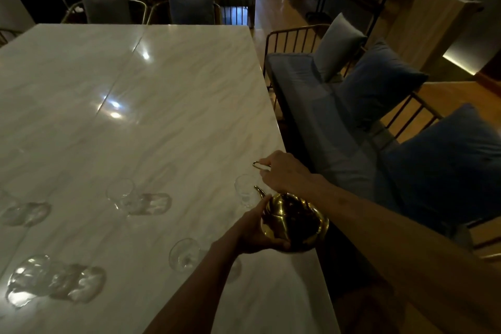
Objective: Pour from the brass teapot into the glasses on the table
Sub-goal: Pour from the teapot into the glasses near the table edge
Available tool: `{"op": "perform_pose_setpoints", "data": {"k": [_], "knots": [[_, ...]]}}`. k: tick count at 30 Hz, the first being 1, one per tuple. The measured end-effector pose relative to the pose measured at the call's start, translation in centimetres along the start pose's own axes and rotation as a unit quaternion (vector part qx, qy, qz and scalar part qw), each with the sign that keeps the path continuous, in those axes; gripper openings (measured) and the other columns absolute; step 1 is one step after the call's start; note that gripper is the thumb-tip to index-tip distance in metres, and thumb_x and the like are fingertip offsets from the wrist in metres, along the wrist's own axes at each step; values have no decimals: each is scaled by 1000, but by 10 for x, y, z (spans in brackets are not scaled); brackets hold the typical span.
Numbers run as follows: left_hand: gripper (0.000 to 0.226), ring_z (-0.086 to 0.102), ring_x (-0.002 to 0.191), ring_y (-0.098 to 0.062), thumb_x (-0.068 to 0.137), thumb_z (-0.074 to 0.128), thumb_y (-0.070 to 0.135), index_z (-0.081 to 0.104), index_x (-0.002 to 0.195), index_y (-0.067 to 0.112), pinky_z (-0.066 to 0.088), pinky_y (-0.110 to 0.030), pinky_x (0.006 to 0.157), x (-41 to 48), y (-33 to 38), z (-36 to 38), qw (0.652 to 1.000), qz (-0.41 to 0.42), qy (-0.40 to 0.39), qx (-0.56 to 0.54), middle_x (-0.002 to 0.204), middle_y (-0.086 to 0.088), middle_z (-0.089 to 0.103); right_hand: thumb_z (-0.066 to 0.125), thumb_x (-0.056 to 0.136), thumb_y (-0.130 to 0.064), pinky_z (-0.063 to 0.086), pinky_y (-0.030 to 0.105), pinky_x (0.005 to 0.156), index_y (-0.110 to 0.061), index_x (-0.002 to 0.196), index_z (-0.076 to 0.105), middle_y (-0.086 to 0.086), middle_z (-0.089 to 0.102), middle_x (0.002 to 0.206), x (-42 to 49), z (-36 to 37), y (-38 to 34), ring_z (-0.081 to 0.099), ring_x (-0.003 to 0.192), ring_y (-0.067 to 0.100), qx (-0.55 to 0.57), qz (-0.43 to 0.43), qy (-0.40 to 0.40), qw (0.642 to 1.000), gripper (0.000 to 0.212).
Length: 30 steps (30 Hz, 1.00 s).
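Note:
A shiny brass teapot [294, 222] hovers at the right edge of the marble table [135, 116]. My left hand [256, 229] cups its body from the left and underneath. My right hand [284, 171] is above it, fingers pinched on the thin brass handle loop [257, 165]. The curved spout [259, 191] points left toward a clear glass [245, 191] standing just beside it. A second glass [120, 194] stands further left, and a third glass [184, 253] is near my left forearm. Whether liquid is flowing is too dim to tell.
More clear glassware [29, 279] and a low glass [25, 213] sit at the table's left. A bench with blue cushions [379, 84] runs along the right side. Chairs [189, 7] stand at the far end.

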<state>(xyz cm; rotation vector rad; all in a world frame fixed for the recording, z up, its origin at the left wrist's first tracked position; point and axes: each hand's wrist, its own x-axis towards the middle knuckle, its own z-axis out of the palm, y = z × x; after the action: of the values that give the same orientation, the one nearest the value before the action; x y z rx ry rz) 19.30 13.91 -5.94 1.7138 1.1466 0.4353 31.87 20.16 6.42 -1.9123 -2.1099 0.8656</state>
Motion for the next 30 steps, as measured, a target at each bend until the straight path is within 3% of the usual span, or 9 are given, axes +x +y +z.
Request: {"op": "perform_pose_setpoints", "data": {"k": [3, 5, 8, 10, 16, 24, 30], "knots": [[124, 37, 140, -17, 63, 87, 51, 7, 156, 30, 38, -39, 113, 2, 1, 3, 1000, -11, 3, 6, 155, 6, 35, 58, 92, -24, 45, 22, 83, -17, 141, 51, 6, 57, 136, 3, -1, 3, 59, 113, 19, -4, -3, -12, 1000, 50], [125, 38, 140, -19, 61, 86, 55, 7, 156, 32, 39, -44, 113, 2, 1, 4, 1000, -18, 4, 9, 155, 6, 35, 58, 91, -23, 48, 23, 78, -17, 139, 53, 6, 60, 131, 4, -1, 4, 61, 104, 18, -14, -5, -13, 1000, 49], [121, 38, 139, -16, 64, 87, 50, 11, 156, 32, 39, -36, 111, 3, 4, 6, 1000, -18, 5, 11, 153, 8, 37, 58, 90, -22, 47, 21, 64, -18, 139, 53, 6, 63, 125, 5, -3, 4, 60, 85, 14, -26, -9, -7, 1000, 49], [117, 39, 138, -14, 66, 87, 46, 13, 155, 31, 39, -33, 110, 3, 6, 7, 1000, -16, 4, 10, 152, 9, 39, 58, 89, -21, 48, 21, 62, -18, 138, 54, 6, 64, 122, 6, -4, 5, 62, 84, 14, -29, -10, -6, 1000, 49], [123, 38, 139, -18, 60, 86, 57, 11, 155, 35, 40, -45, 112, 5, 10, 8, 1000, -31, 6, 1, 154, 8, 37, 59, 89, -21, 57, 29, 75, -17, 138, 53, 6, 66, 114, 7, -6, 7, 64, 84, 14, -35, -12, -4, 999, 49], [123, 38, 139, -17, 61, 86, 53, 11, 156, 31, 39, -38, 111, 2, 12, 8, 999, -31, 3, -4, 154, 7, 36, 59, 89, -22, 56, 32, 83, -15, 137, 54, 8, 65, 121, 8, -6, 6, 64, 94, 18, -41, -16, -7, 999, 49], [117, 41, 136, -14, 63, 87, 50, 16, 154, 33, 41, -37, 109, -3, 12, 7, 1000, -22, 7, -4, 151, 10, 40, 58, 87, -23, 58, 35, 80, -15, 132, 58, 6, 66, 110, 7, -4, 3, 66, 86, 17, -47, -11, -7, 999, 46]]}}
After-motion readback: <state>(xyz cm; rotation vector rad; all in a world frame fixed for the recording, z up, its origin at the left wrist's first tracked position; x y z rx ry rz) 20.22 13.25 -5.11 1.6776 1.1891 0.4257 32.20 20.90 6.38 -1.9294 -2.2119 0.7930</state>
